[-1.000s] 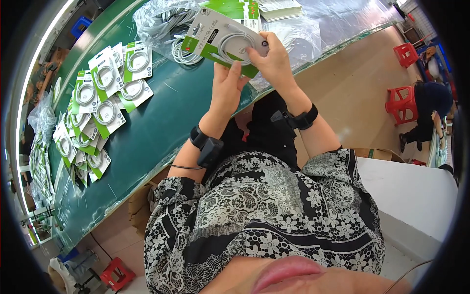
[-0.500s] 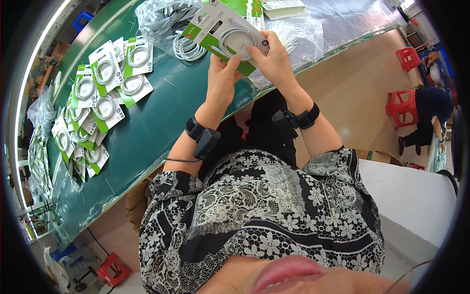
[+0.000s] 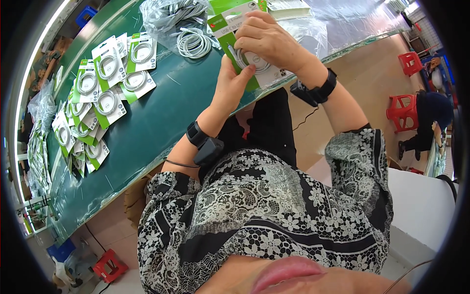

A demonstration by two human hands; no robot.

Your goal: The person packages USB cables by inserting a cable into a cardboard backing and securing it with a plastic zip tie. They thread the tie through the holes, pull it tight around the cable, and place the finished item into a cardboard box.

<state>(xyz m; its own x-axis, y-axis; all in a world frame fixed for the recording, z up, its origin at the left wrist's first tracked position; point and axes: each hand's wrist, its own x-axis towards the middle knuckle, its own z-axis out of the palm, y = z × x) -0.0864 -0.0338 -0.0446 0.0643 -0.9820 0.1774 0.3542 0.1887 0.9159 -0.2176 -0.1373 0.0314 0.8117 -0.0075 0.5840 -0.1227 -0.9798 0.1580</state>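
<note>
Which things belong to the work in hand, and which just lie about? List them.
Likely in use:
green-and-white cardboard cable pack, in the left hand, right hand across it
heap of green-and-white carded cables
white coiled cables
clear plastic bag of cables

Likely unrelated:
red plastic stools

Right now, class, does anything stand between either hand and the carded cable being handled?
Nothing visible does. The left hand holds the carded cable, its thumb on the front; the right hand covers part of that front, with nothing seen between. The loose cable coil lies off to the left.
</note>
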